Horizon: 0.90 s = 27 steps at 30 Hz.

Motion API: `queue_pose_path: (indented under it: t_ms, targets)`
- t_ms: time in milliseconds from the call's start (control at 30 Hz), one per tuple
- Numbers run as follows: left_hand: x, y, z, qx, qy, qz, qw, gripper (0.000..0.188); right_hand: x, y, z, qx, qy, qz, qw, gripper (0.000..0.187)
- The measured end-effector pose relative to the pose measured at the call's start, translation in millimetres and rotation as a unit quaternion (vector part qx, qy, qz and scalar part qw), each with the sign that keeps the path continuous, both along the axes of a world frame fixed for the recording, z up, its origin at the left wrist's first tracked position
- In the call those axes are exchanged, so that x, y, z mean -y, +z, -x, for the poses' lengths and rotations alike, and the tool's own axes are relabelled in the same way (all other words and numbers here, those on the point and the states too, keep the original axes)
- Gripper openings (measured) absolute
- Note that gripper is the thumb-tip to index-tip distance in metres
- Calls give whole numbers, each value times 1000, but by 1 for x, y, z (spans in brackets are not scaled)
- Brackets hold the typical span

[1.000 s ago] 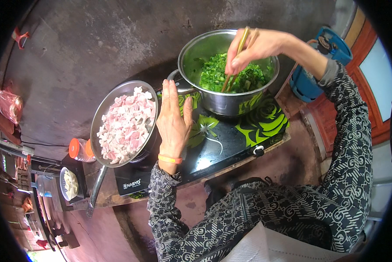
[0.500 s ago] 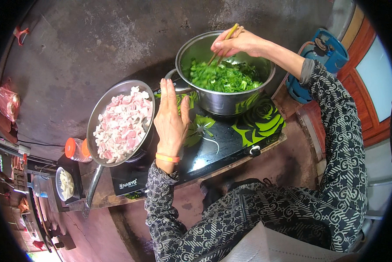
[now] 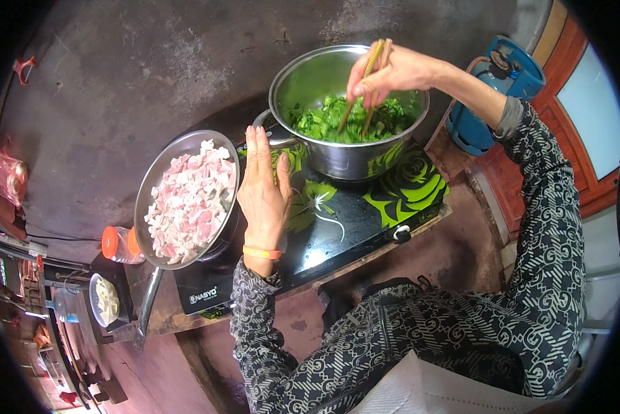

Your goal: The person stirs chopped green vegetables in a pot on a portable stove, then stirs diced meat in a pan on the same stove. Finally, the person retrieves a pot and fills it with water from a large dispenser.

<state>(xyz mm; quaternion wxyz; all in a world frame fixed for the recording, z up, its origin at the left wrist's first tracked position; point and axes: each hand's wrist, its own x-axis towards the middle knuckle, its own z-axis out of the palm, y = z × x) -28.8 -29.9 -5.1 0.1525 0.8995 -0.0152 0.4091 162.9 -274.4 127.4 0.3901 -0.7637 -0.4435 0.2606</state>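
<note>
My right hand (image 3: 386,72) is closed round a pair of chopsticks (image 3: 373,65), whose tips are down among chopped leafy greens (image 3: 351,121). The greens lie in a deep steel pot (image 3: 344,157) on the black stove. My left hand (image 3: 265,190) is held out flat with fingers straight, between the pot and a frying pan. Its fingertips come up beside the pot's loop handle (image 3: 262,117); whether they touch it I cannot tell. The frying pan (image 3: 144,238) holds cut pale pink meat (image 3: 189,203) and has its long handle toward the lower left.
The stove (image 3: 303,234) has a glossy top with green flower patterns and a knob (image 3: 401,233) in front. Left of the pan are a jar with an orange lid (image 3: 115,245) and a bowl of pale pieces (image 3: 104,301). A blue gas cylinder (image 3: 472,124) stands at the right, near a wooden door (image 3: 565,131).
My right hand has shifted a little to the right over the pot, and the chopsticks stand more upright, wider apart at the tips. The greens have been stirred about. My left hand stays flat.
</note>
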Motion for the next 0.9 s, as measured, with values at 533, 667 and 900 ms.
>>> queue_pose_path:
  t_ms: [533,667,900]
  targets:
    - [1,0,5,-7,13,-5,1000,59,41,2,-35,131,-113,68,983,26]
    - [4,-3,4,-5,15,-9,1000,60,45,9,-8,54,-94,82,991,25]
    - [6,-2,2,1,25,-25,999,64,13,-8,17,-95,-128,-104,982,30]
